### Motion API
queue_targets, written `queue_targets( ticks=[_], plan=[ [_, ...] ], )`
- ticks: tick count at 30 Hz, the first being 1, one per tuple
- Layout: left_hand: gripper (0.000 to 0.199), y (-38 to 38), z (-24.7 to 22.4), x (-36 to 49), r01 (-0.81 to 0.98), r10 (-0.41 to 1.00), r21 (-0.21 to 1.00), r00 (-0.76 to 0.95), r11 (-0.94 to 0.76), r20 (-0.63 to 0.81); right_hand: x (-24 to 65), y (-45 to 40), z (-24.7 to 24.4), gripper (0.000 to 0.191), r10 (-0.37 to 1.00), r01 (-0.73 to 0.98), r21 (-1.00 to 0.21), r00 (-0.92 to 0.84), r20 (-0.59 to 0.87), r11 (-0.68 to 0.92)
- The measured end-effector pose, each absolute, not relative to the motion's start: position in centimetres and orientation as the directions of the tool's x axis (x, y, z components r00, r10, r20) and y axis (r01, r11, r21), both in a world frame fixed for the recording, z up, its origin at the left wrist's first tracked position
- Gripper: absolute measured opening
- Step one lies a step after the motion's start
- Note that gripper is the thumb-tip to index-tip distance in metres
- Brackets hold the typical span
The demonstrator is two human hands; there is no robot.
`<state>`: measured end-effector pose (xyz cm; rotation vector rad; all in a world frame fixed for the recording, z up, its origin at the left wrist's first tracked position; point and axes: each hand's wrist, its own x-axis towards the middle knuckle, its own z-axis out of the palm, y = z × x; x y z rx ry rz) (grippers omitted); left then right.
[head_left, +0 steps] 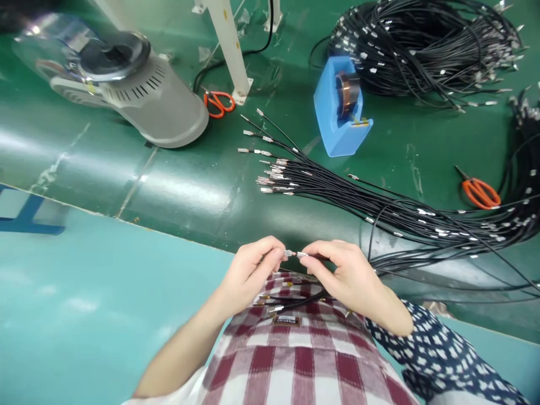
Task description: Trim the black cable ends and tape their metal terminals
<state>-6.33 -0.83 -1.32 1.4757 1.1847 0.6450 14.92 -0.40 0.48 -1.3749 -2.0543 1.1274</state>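
Two hands hold one black cable (323,259) in the head view, close together but apart. At its end, the left hand (251,273) pinches the small connector (288,253) between thumb and forefinger; the right hand (350,275) grips the cable by its white label (302,254). More cable ends (304,302) lie just below the hands. Beyond the right hand, a long cable bundle (350,194) and a blue tape dispenser (332,126) rest on the green surface (189,194).
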Motion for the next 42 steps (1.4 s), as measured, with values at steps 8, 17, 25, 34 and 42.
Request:
queue_targets(
  ticks=[8,17,25,34,42],
  plan=[
    [0.024,-1.4,-1.5,-5.3,0.37,0.927,0.919,0.374,-0.136,-0.014,14.2,-0.9,-0.4,0.034,0.824,0.324,-0.918,-0.436,-0.361,-0.231],
    [0.027,-1.2,-1.6,-5.0,0.377,0.913,0.915,0.407,-0.14,-0.028,14.1,-1.3,-0.6,0.031,0.849,0.41,-0.907,-0.442,-0.289,-0.095],
    [0.034,-0.3,-1.8,-4.6,0.258,0.897,0.966,0.42,0.03,-0.14,14.0,-1.1,-0.9,0.035,0.831,0.33,-0.924,-0.445,-0.332,-0.193],
    [0.045,1.0,-2.4,-3.8,-0.074,0.864,0.936,0.417,0.343,-0.283,14.9,-0.5,-1.0,0.035,0.819,0.326,-0.929,-0.475,-0.322,-0.176],
    [0.04,1.0,-2.1,-4.0,-0.021,0.871,0.959,0.423,0.284,-0.249,14.5,-0.2,-0.7,0.033,0.826,0.355,-0.93,-0.495,-0.27,-0.091]
  ],
)
